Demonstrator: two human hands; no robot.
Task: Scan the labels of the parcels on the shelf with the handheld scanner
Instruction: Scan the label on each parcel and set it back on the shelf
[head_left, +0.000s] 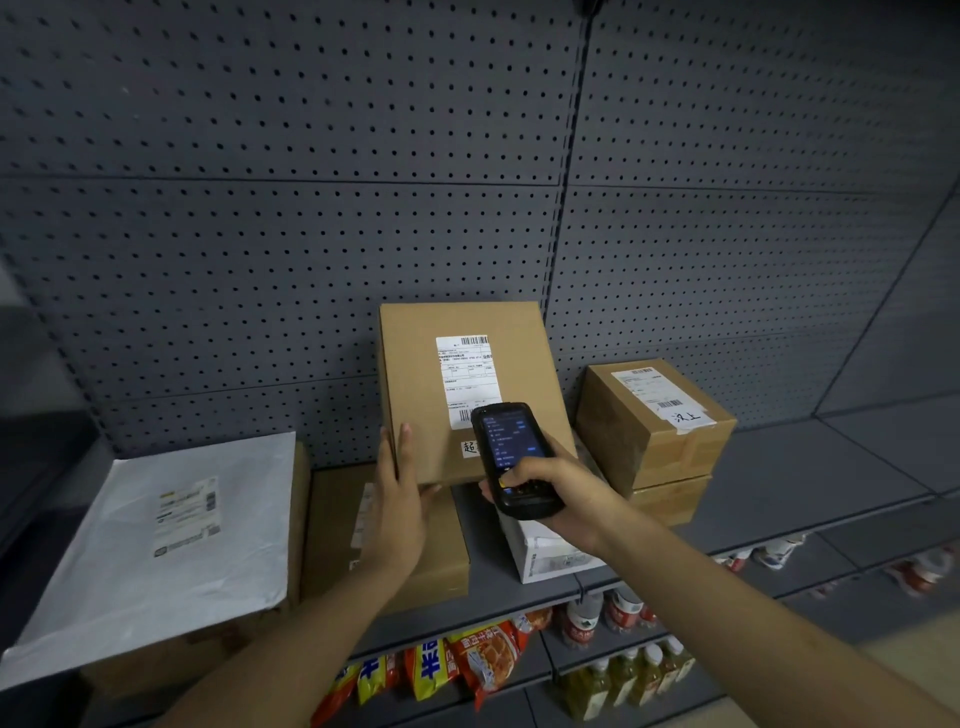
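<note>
**Scanner held just below the label**

The right hand (563, 491) grips the scanner (511, 457), its top end pointing up at the label (467, 379) on the propped box (467, 389). The left hand (397, 499), fingers straight, steadies the box's left edge

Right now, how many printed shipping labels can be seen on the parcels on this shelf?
4. One on the tilted box the left hand steadies, one on the white mailer, one atop the right stacked box, one partly hidden behind the left wrist. Others may be hidden.
</note>
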